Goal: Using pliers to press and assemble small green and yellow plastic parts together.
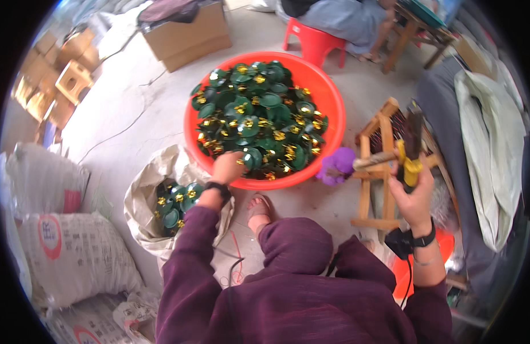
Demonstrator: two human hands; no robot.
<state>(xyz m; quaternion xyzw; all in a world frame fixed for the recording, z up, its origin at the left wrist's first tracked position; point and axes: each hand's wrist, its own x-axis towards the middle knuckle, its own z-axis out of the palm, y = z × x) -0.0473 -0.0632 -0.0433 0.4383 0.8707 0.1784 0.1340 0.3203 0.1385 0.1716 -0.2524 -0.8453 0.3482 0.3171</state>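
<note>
Red tub (337, 103) is the landmark, on the floor, heaped with green discs (271, 101) with gold foil bits among them. Left hand (226, 166) is over the tub's near-left rim, fingers down in the discs; can't tell if they've gripped one. Right hand (415, 198) is up, right of the tub, fingers wrapped on a yellow-handled tool (412, 167), dark end pointing up; blurred, exact type unclear. Wooden stick (375, 160) runs from near that tool toward the tub, with a purple bundle (336, 165) at its tub end, by the right rim. Can't tell if stick and tool are joined. Open pale sack (140, 209) near-left of tub, more green discs inside. Wooden frame (364, 198) right of tub. Red stool (315, 41) beyond tub, seated person there. Cardboard box (190, 39) beyond tub, to its left.
</note>
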